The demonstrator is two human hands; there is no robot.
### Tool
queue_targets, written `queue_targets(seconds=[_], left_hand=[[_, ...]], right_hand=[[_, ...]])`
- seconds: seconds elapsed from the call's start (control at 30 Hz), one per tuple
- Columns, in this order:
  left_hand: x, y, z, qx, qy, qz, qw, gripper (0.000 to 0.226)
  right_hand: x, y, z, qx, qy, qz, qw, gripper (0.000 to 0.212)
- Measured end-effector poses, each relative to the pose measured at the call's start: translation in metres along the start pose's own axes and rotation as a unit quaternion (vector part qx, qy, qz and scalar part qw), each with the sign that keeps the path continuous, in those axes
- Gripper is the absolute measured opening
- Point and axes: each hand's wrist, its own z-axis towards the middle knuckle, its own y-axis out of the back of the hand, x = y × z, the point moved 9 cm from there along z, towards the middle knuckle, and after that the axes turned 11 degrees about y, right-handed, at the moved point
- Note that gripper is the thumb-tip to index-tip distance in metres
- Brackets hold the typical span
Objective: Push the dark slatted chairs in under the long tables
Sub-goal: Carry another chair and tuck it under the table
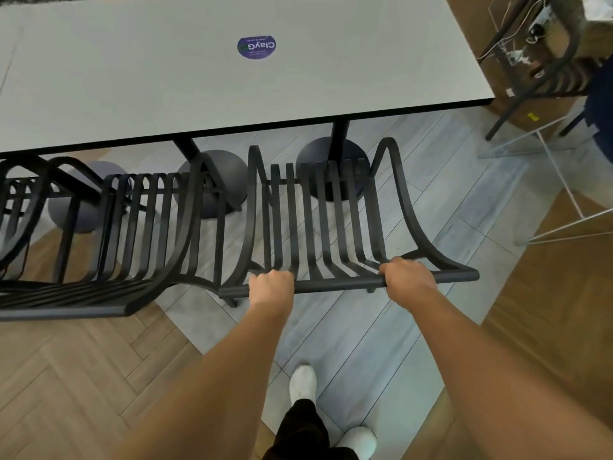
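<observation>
Head view: both hands grip the top rail of a dark slatted chair (pixel 326 227) at the long table's (pixel 199 88) near edge.

The left hand (pixel 271 283) and right hand (pixel 408 273) are each curled tight around the rail, well apart. The chair's front reaches just under the table's near edge, towards its right corner, before a round table base (pixel 332 161). A second slatted chair (pixel 139 227) stands just beside it on the left. A round purple sticker (pixel 256 47) lies on the tabletop.
</observation>
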Motion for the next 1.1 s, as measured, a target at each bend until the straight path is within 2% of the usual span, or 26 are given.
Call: queue_targets(seconds=[0.27, 0.73, 0.83, 1.0, 1.1], left_hand=[[0.0, 0.022, 0.038, -0.016, 0.002, -0.004, 1.0, 0.027], [-0.023, 0.069, 0.087, -0.027, 0.022, 0.012, 0.999, 0.035], [-0.029, 0.079, 0.093, -0.017, 0.028, 0.003, 0.999, 0.028], [-0.027, 0.081, 0.097, 0.007, 0.057, -0.016, 0.998, 0.034], [-0.042, 0.083, 0.084, 0.042, 0.053, -0.026, 0.997, 0.055]], right_hand=[[-0.005, 0.022, 0.02, -0.048, 0.012, 0.02, 0.999, 0.029], [-0.044, 0.05, 0.064, -0.051, 0.03, 0.048, 0.997, 0.03], [-0.05, 0.056, 0.071, -0.049, 0.043, 0.054, 0.996, 0.029], [-0.052, 0.063, 0.076, -0.033, 0.075, 0.073, 0.994, 0.028], [-0.055, 0.064, 0.074, 0.01, 0.124, 0.114, 0.986, 0.035]])
